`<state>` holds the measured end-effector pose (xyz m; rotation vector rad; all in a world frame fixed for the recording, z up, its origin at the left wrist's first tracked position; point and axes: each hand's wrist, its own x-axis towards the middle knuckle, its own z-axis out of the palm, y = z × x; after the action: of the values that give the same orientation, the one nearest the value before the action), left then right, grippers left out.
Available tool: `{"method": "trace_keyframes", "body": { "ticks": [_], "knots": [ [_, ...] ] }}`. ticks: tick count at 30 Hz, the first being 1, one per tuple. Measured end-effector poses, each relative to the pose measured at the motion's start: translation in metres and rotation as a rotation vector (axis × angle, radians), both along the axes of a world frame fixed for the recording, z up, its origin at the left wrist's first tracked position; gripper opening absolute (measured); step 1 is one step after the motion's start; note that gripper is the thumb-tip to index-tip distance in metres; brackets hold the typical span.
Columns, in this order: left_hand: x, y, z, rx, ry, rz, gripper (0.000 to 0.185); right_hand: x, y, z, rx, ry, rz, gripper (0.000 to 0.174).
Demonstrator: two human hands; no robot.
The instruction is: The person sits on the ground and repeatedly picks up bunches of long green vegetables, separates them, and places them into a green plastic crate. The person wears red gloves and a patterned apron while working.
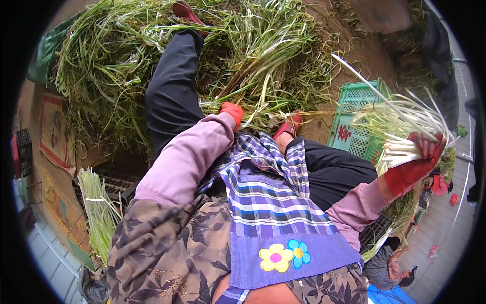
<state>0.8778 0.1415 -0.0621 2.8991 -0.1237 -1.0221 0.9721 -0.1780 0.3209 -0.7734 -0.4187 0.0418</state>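
My right hand (421, 159), in a red glove, is raised at the right and closed around a bundle of long white-and-green leafy vegetable stalks (404, 148). My left hand (232, 113), in an orange-red glove, lies between my legs at the near edge of a large heap of loose green stalks and leaves (106, 72). Its fingers are mostly hidden, so what they hold does not show. Past it, a thicker swath of long stalks (265, 53) lies on the heap. A plaid apron (269, 212) with two flower patches covers my lap.
A green plastic crate (351, 98) stands under the bundle, on the right. At the left are a black crate (114, 186), a stack of pale stalks (97, 212) and a flattened printed sack (57, 133). Other people (391, 266) are at the lower right; a blurred shape (381, 15) is at the top.
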Motion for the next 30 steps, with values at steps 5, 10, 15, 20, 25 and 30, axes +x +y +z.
{"method": "trace_keyframes", "body": {
  "ticks": [5,10,15,20,25,30],
  "knots": [
    [0.041,-0.009,0.124,-1.358,-0.916,0.488,0.031,0.023,0.016,-0.054,-0.086,0.303,0.082,0.029],
    [0.019,-0.056,0.181,-1.454,-0.217,0.208,0.041,0.055,0.026,-0.134,-0.201,0.37,-0.211,0.032],
    [0.023,-0.065,0.155,-1.218,-0.412,0.303,0.029,0.041,0.051,-0.206,-0.241,0.64,-0.042,0.044],
    [0.073,-0.047,0.114,-1.196,-0.032,0.171,0.041,0.028,0.1,-0.253,-0.344,0.77,0.104,0.034],
    [0.153,0.018,0.001,-0.915,-0.706,1.129,0.023,0.06,0.087,-0.193,-0.039,0.332,-0.054,0.032],
    [0.185,0.035,-0.044,-0.565,-0.438,0.957,0.027,0.063,0.092,-0.205,0.398,0.416,0.213,0.043]
  ]
}}
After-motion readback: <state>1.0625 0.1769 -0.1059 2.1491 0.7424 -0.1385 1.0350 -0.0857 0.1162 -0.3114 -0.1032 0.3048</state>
